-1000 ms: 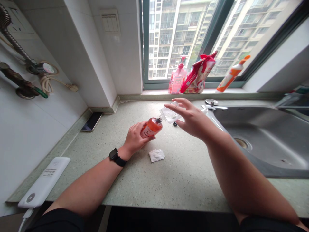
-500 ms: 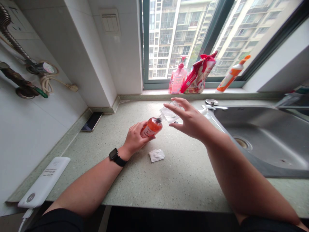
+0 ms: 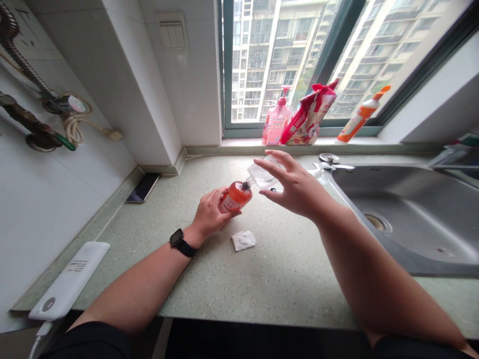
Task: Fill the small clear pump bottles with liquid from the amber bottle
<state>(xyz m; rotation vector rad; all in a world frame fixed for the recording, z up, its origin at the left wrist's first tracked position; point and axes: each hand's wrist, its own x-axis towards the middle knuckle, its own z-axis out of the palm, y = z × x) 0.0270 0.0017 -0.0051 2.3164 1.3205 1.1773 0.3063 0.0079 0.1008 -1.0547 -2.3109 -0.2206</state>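
My left hand (image 3: 214, 212) is wrapped around an orange-red bottle (image 3: 238, 195) with a pale label, which leans to the right over the counter. In my right hand (image 3: 286, 180) is a clear bottle (image 3: 260, 172), gripped between thumb and fingers and tipped so its neck points down to the left. The two bottle mouths meet at the dark neck of the orange-red one. Whether liquid is flowing between them I cannot tell. A folded white tissue (image 3: 244, 241) lies on the counter just below the bottles.
A steel sink (image 3: 411, 209) with a tap (image 3: 333, 164) is to the right. A phone (image 3: 142, 188) and a white power bank (image 3: 71, 279) lie on the left of the speckled counter (image 3: 262, 294). A pink pump bottle (image 3: 276, 123), a red bag (image 3: 312, 117) and an orange-white bottle (image 3: 361, 117) stand at the window.
Both hands keep their hold and the bottles stay mouth to mouth. The clear bottle's angle looks very slightly changed; the whole view has shifted a little.
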